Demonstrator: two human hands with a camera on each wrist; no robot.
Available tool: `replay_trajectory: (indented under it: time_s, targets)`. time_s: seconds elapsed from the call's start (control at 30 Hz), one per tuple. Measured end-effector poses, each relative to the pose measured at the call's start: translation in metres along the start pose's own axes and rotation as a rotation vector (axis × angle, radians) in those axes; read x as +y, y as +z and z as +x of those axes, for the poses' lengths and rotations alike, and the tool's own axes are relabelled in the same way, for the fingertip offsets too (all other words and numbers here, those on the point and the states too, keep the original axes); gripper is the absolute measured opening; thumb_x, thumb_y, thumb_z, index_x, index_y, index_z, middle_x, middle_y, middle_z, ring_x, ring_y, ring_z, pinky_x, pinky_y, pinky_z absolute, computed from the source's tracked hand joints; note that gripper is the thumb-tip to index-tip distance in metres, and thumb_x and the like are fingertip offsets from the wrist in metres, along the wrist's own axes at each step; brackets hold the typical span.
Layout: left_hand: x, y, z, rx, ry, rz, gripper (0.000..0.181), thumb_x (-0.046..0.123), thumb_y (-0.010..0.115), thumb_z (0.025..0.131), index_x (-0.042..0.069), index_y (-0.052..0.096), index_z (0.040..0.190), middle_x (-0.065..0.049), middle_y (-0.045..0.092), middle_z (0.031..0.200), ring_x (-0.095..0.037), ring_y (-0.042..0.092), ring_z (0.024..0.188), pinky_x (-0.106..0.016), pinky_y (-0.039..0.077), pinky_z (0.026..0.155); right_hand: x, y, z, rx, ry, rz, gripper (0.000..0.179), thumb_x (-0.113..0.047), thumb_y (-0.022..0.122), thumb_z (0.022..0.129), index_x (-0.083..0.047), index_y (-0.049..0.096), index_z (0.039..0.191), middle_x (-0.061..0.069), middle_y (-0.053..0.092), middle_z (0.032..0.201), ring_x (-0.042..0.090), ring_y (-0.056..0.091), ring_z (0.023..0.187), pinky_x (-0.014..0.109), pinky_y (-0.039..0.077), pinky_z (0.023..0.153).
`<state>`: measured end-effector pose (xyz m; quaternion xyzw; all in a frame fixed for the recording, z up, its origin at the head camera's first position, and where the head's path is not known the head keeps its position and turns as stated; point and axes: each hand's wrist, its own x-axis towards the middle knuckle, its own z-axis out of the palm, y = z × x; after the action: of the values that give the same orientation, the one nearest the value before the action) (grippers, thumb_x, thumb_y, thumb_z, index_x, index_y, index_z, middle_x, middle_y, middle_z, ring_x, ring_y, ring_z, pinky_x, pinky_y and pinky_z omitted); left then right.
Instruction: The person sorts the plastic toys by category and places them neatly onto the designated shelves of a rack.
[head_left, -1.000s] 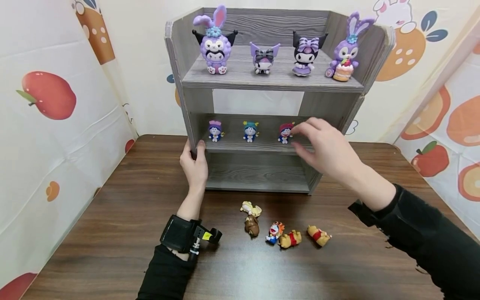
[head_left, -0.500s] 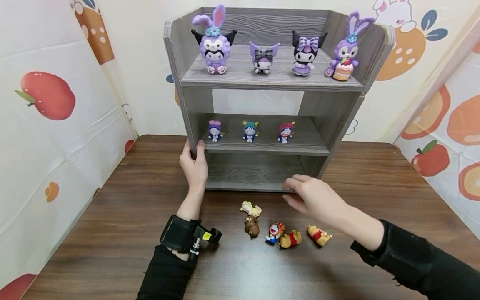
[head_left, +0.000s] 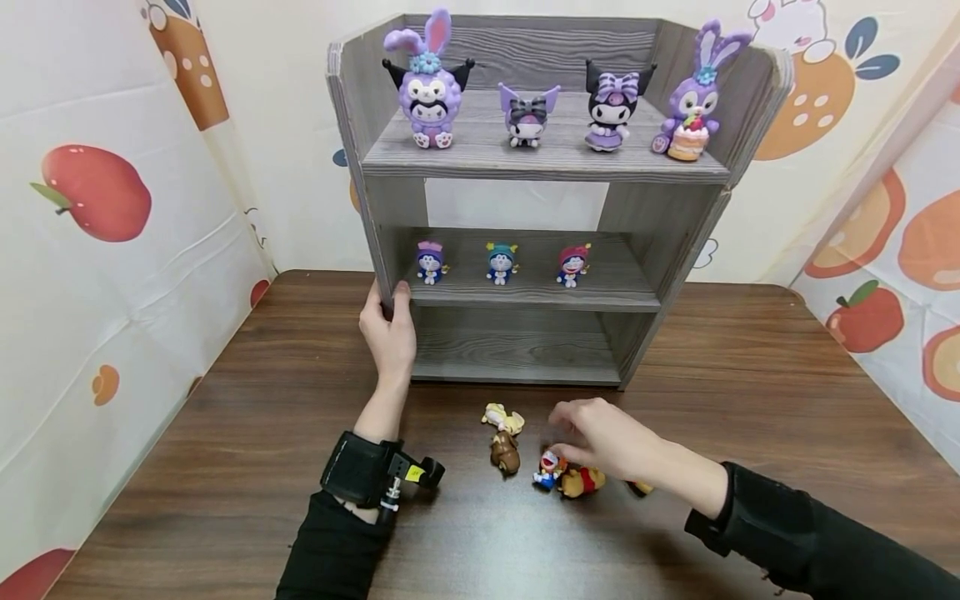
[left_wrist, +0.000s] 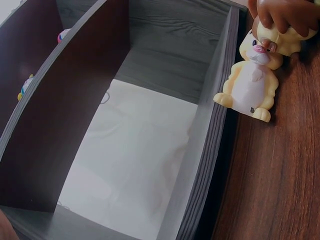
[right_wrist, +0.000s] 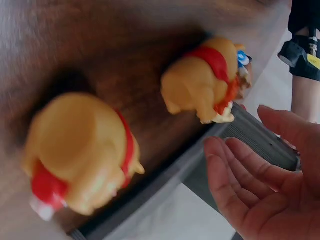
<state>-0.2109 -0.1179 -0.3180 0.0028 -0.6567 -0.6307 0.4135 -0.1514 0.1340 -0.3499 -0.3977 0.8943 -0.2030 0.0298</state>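
Observation:
My left hand (head_left: pixel 388 333) grips the lower left side panel of a grey wooden shelf (head_left: pixel 536 302), thumb at the front edge. Over the loose figurines in front of it hovers my right hand (head_left: pixel 603 433), nothing between its spread thumb and fingers. Its fingertips are close to a blue-and-white figurine with an orange mane (head_left: pixel 547 472). Right beside that lies a yellow bear figurine in a red shirt (head_left: pixel 579 482). Another such bear (right_wrist: pixel 82 145) shows large in the right wrist view; in the head view my hand mostly covers it.
A pale yellow figurine (head_left: pixel 502 417) and a brown one (head_left: pixel 505 454) lie just left of the right hand. Three small blue figurines stand on the middle shelf (head_left: pixel 525 292). Several purple figurines stand on the top shelf (head_left: pixel 465 162). Printed cloth walls (head_left: pixel 97 333) flank the table.
My right hand has come away from the red-hatted figurine on the middle shelf and moved down toward me, over the loose figurines. The left hand has stayed on the side panel.

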Motion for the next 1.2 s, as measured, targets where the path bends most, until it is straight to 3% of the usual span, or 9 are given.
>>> replay_trajectory:
  time_s: [0.17, 0.33, 0.7, 0.83, 1.0, 1.2]
  targets:
    - [0.001, 0.000, 0.000, 0.007, -0.004, -0.001, 0.015, 0.001, 0.049, 0.084, -0.012, 0.056, 0.088, 0.000, 0.042, 0.063, -0.007, 0.035, 0.057, -0.026, 0.029, 0.055, 0.004, 0.005, 0.001, -0.096, 0.068, 0.088, 0.033, -0.025, 0.065, 0.080, 0.004, 0.058, 0.094, -0.006, 0.053, 0.064, 0.000, 0.044, 0.054, 0.021, 0.042, 0.052]
    - [0.000, 0.000, -0.001, 0.006, -0.002, -0.003, 0.016, 0.001, 0.049, 0.084, -0.012, 0.057, 0.089, -0.001, 0.043, 0.063, -0.008, 0.034, 0.057, -0.026, 0.029, 0.055, 0.011, 0.006, 0.005, -0.214, 0.181, 0.177, 0.040, -0.034, 0.064, 0.079, 0.003, 0.057, 0.096, -0.006, 0.057, 0.061, 0.001, 0.049, 0.053, 0.022, 0.042, 0.054]
    - [-0.002, 0.000, 0.000, 0.000, 0.012, 0.001, 0.014, 0.001, 0.048, 0.084, -0.011, 0.056, 0.086, 0.001, 0.042, 0.061, -0.006, 0.032, 0.053, -0.024, 0.026, 0.051, 0.019, 0.007, 0.016, -0.352, 0.358, 0.430, 0.033, -0.027, 0.067, 0.077, -0.001, 0.056, 0.093, 0.001, 0.061, 0.062, 0.014, 0.058, 0.052, 0.027, 0.046, 0.049]
    - [-0.002, 0.000, 0.000, 0.001, 0.014, 0.003, 0.014, 0.001, 0.048, 0.084, -0.011, 0.056, 0.086, 0.000, 0.047, 0.065, -0.006, 0.034, 0.054, -0.024, 0.027, 0.052, 0.020, 0.007, 0.019, -0.379, 0.420, 0.520, 0.026, -0.021, 0.069, 0.076, -0.002, 0.056, 0.088, 0.006, 0.062, 0.063, 0.018, 0.060, 0.054, 0.030, 0.048, 0.050]
    - [-0.001, 0.000, 0.000, 0.007, 0.012, 0.008, 0.015, 0.001, 0.048, 0.084, -0.011, 0.056, 0.087, -0.002, 0.049, 0.068, -0.007, 0.036, 0.056, -0.028, 0.029, 0.054, 0.021, 0.008, 0.020, -0.390, 0.436, 0.591, 0.020, -0.015, 0.069, 0.075, -0.001, 0.056, 0.082, 0.009, 0.062, 0.063, 0.020, 0.061, 0.055, 0.031, 0.049, 0.052]
    - [-0.001, 0.000, 0.000, 0.005, 0.001, 0.001, 0.016, 0.001, 0.048, 0.084, -0.011, 0.056, 0.088, -0.002, 0.049, 0.068, -0.007, 0.036, 0.057, -0.023, 0.029, 0.055, 0.021, 0.009, 0.021, -0.384, 0.439, 0.629, 0.016, -0.007, 0.069, 0.074, 0.000, 0.056, 0.080, 0.008, 0.062, 0.063, 0.020, 0.061, 0.056, 0.031, 0.050, 0.052]
